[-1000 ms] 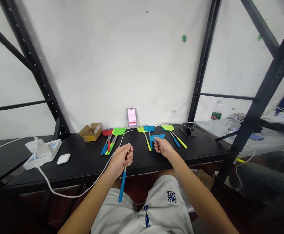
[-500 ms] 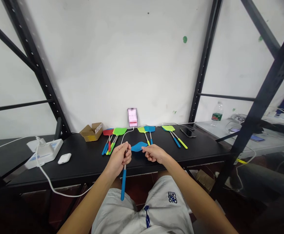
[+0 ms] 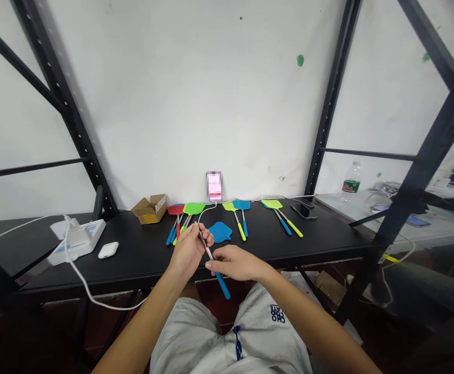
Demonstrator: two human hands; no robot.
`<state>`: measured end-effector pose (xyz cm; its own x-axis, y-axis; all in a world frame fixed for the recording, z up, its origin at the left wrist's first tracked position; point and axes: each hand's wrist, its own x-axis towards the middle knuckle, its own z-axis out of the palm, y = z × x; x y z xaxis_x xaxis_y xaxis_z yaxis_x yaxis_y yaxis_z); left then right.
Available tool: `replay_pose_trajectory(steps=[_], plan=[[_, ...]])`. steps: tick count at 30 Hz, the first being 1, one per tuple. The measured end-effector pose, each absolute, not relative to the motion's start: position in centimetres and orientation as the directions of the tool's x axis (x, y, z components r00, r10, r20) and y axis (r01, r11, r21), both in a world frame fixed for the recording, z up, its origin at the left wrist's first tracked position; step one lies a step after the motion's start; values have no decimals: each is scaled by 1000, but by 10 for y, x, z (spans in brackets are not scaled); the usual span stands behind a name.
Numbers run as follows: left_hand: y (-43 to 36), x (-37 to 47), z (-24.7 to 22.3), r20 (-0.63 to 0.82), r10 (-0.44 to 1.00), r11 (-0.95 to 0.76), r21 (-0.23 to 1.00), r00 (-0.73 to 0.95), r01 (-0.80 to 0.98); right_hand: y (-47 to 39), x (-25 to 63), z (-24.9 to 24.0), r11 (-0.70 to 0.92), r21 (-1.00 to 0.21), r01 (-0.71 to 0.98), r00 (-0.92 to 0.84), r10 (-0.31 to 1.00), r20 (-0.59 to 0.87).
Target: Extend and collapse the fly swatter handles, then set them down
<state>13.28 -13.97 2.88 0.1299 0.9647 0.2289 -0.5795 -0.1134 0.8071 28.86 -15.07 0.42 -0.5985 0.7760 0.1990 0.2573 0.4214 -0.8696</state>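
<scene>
My left hand is closed around the metal rod of a fly swatter handle, whose blue grip points down and to the right. On that same handle, where the rod meets the grip, my right hand has its thumb and fingers. A loose blue swatter head lies on the black table just beyond my hands, apart from the rod. Behind my left hand is a group of fly swatters with red and green heads. A yellow-green and blue pair lies behind the loose head, and another pair to the right.
A lit phone leans against the wall with a cable. On the left are an open carton, a white earbud case and a power strip. A dark phone lies right. Black rack posts flank the table.
My right hand has let go of the blue swatter head, which now lies on the table. It has moved down to the handle, which has swung its grip to the right.
</scene>
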Motion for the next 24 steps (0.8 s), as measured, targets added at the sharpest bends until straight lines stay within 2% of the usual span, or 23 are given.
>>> replay_pose_trajectory(steps=[5, 9, 13, 18, 24], plan=[[-144, 130, 35, 294, 943, -176, 837, 155, -518, -155, 288, 8, 378, -895, 237, -624, 765, 158], [-145, 128, 36, 240, 941, -151, 929, 238, -339, -155, 291, 15, 378, -903, 204, -602, 776, 189], [-142, 127, 30, 192, 928, -124, 967, 321, -220, -151, 293, 14, 367, -910, 191, -550, 808, 211], [-131, 120, 23, 214, 944, -148, 955, 251, -258, -142, 293, 7, 342, -918, 200, -481, 851, 212], [-123, 117, 20, 179, 977, -131, 934, 117, -332, -137, 296, 7, 295, -936, 190, -500, 850, 167]])
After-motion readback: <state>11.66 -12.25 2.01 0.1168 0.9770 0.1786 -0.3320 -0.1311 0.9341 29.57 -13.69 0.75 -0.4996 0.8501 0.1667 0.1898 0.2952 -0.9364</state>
